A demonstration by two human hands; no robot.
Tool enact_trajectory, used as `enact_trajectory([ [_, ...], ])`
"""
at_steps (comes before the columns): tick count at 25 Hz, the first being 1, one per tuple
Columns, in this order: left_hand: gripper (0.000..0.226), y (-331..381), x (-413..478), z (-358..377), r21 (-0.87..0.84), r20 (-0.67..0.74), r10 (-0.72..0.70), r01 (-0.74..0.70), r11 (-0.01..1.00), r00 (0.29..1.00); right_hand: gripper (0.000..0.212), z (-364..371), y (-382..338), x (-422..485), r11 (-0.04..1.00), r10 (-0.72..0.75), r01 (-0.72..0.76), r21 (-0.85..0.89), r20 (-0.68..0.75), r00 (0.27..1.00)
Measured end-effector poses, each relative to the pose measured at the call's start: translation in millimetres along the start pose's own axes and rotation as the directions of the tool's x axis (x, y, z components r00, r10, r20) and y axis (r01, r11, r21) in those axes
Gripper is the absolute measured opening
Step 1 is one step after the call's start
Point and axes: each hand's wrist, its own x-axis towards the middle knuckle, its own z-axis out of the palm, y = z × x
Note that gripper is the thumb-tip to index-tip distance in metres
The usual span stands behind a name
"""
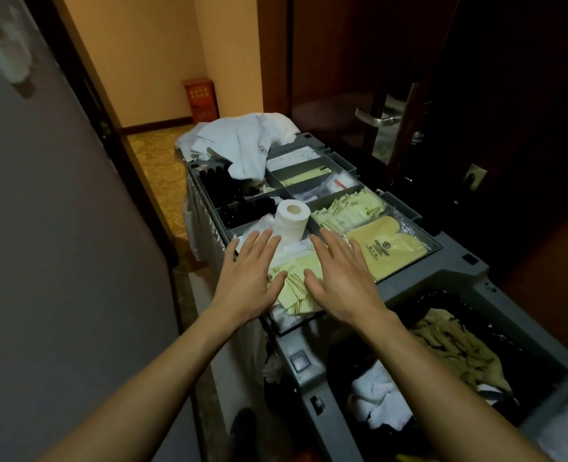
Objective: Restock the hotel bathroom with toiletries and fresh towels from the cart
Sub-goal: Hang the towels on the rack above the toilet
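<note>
Hovering over the cart (459, 278) tray, the left grip (247, 278) and right grip (339, 278) are both spread flat, fingers straight, holding nothing; whether they touch the sachets (296, 291) beneath them I cannot tell. Restocking looks barely begun: nothing is picked yet, and every supply sits on the cart. Just beyond the left grip's fingertips the roll (291, 225) stands upright, long axis vertical, core opening facing up. Towels (242, 141) lie heaped well beyond both grips.
</note>
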Motion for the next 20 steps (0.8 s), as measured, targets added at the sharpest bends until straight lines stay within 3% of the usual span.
enact_trajectory([
  [6,0.069,-53,77,25,-0.028,0.005,0.063,-0.063,0.998,0.998,0.067,12,12,82,0.995,0.014,-0.013,-0.098,0.014,1.000],
  [14,0.065,-142,188,44,-0.091,0.007,0.110,-0.109,0.990,0.994,0.061,41,-6,210,0.991,0.108,-0.106,-0.080,0.018,0.994],
  [20,0.062,-182,223,48,-0.111,0.008,0.128,-0.126,0.986,0.992,0.066,46,-23,261,0.988,0.134,-0.131,-0.087,0.027,0.991],
])
